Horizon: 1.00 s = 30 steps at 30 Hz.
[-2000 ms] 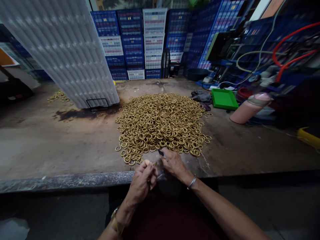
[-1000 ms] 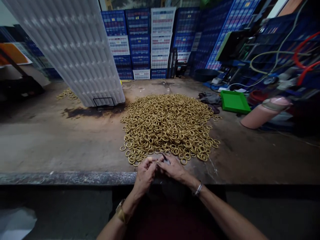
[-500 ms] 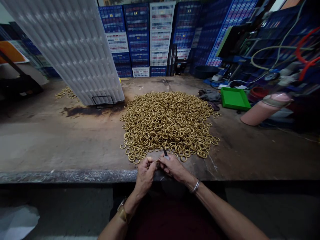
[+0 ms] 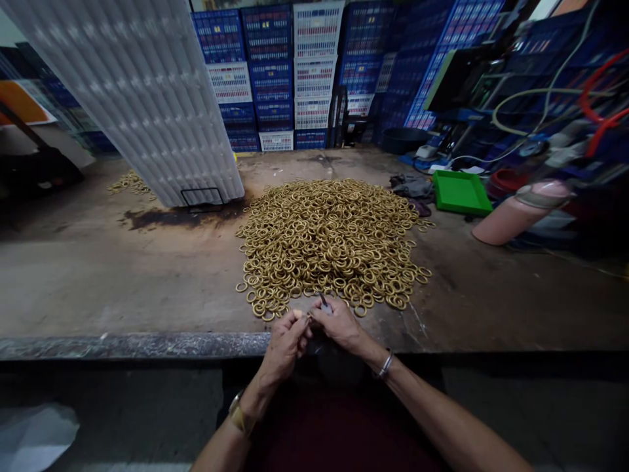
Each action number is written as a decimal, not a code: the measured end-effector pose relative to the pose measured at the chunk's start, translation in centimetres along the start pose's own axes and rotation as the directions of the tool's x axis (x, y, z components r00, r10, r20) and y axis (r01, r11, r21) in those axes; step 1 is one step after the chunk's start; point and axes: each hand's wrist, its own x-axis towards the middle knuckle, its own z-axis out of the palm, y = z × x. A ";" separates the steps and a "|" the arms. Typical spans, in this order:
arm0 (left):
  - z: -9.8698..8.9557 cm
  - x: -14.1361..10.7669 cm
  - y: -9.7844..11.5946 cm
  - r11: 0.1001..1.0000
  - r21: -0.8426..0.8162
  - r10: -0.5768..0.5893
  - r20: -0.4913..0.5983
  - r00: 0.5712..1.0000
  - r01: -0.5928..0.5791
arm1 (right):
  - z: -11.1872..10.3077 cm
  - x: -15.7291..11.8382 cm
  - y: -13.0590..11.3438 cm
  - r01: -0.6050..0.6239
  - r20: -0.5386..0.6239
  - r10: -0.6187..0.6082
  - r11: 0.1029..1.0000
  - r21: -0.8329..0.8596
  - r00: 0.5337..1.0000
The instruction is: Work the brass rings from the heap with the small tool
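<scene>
A wide heap of gold-coloured rings [image 4: 329, 236] lies on the worktable in front of me. At its near edge my two hands meet, fingertips almost touching. My left hand [image 4: 285, 342] is closed in a pinch on a gold-coloured ring [image 4: 309, 316], mostly hidden by the fingers. There is a pale wrap on one of its fingertips. My right hand [image 4: 341, 328] is closed round a small slim tool [image 4: 325, 304] with a grey body and a dark tip pointing up and away; its kind is unclear. The right fingertips also touch the ring.
A leaning stack of white ribbed trays [image 4: 162, 111] stands at left in a black wire holder [image 4: 202, 198]. To the right are a green tray [image 4: 462, 193], a pink bottle [image 4: 515, 216] and a dark cloth [image 4: 411, 186]. Blue and white crates [image 4: 314, 78] line the back.
My left hand has turned slightly, its fingers curling closer to the right fingertips. The tool in my right hand has tilted a little to the left. The heap looks the same.
</scene>
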 end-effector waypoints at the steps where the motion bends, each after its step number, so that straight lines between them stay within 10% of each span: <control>1: 0.0 -0.1 0.0 1.000 -0.030 0.000 0.003 1.000 0.000 | 0.0 0.0 0.1 -0.002 0.001 0.002 1.000 0.014 1.000; 7: 0.1 -0.1 0.1 0.986 -0.165 -0.007 -0.016 1.000 0.005 | 0.1 -0.3 1.0 0.054 -0.056 -0.062 0.990 -0.131 0.997; 19: 0.2 -0.1 -0.2 0.994 0.042 0.104 -0.099 0.990 -0.100 | 0.4 -1.6 1.3 0.291 0.183 -0.229 0.804 -0.519 0.956; 30: 0.0 -1.4 0.5 0.998 0.008 0.060 -0.057 0.997 -0.060 | 0.1 -0.9 1.1 0.164 0.117 -0.116 0.626 -0.762 0.986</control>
